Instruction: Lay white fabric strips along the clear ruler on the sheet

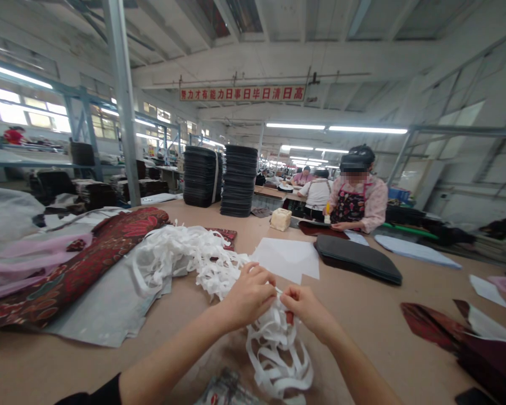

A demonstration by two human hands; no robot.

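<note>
A long tangle of narrow white fabric tape runs across the tabletop, heaped at left and trailing in loops below my hands. My left hand is closed, its fingers curled over the tape in front of me. Close beside it, my right hand pinches the same tape between thumb and fingers. A small reddish-brown bit shows under the right fingers; I cannot tell what it is. White paper sheets lie just beyond both hands.
Red patterned fabric lies at left over a grey sheet. Dark stacked panels lie at right, with tall dark stacks behind. A co-worker works across the table. Dark red pieces lie at near right.
</note>
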